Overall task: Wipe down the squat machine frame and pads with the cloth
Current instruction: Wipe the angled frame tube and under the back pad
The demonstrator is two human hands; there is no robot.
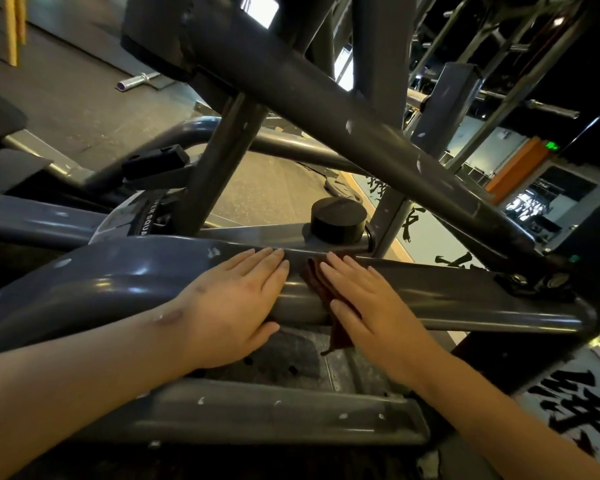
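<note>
Here, the landmark is the black round stopper [338, 220], which stands on a flat plate of the squat machine. Just in front of it & below runs the grey frame bar [465, 299], going left-right across the view. A thick diagonal tube [326, 109] with chipped paint passes above the stopper and hangs over the bar, and a thinner strut [219, 161] goes up at the stopper's left. These two crowd the space over the hands. Further below the stopper, nearer to the person, are a perforated plate [284, 355] and one more grey bar [274, 414]. Far up-left of the stopper a steel barbell end [136, 81] lies on the floor. Down-right of it there is black lettering [575, 403] on a light surface.

The cloth [316, 282], dark brown, lies on the frame bar directly below the stopper. Its lower end hangs down the bar's near side.

The left hand [236, 306] lies flat on the bare bar, below-left of the stopper, approx. beside the cloth. Its fingers are straight & close together, and the thumb is on the bar's near side. The right hand [368, 306], below-right of the stopper, presses flat on the cloth with fingers straight and a bit spread. Both forearms come in from the bottom edge.
</note>
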